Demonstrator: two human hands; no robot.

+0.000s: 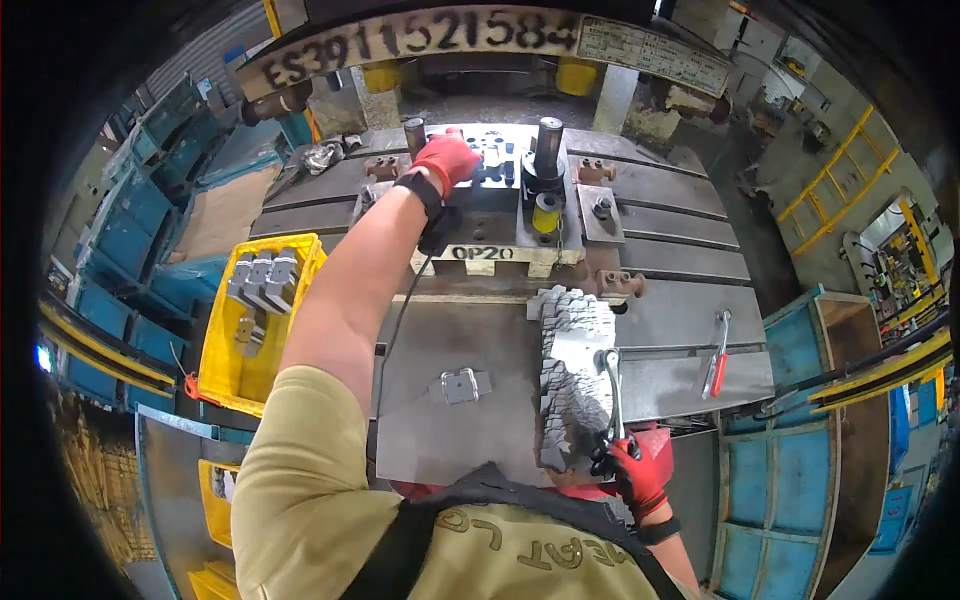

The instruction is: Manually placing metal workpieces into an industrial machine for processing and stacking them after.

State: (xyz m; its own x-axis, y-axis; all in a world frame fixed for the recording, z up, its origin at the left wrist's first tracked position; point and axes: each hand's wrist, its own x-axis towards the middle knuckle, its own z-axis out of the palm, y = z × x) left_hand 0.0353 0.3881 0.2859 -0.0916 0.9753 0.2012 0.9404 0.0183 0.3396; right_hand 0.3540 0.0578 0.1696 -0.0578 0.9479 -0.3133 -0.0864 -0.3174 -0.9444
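Observation:
My left hand [447, 160], in a red glove, reaches far forward over the stamping die [492, 165]. I see mostly its back; the fingers are hidden. At the near right, my red-gloved right hand [640, 472] is closed round the dark handle of a long metal hand tool [614, 395]. The tool's rounded silver head lies over a stack of grey sheet-metal blanks [575, 330] with jagged edges. Left of the stack, a small formed metal part [462, 386] rests on the steel table [430, 440].
A yellow bin [225, 360] with several formed metal parts [265, 278] stands at my left. A red-handled tool [717, 365] lies on the table's right side. Guide posts [548, 150] rise from the die, beneath a heavy overhead press beam [480, 35]. A black cable [398, 335] runs near my left arm.

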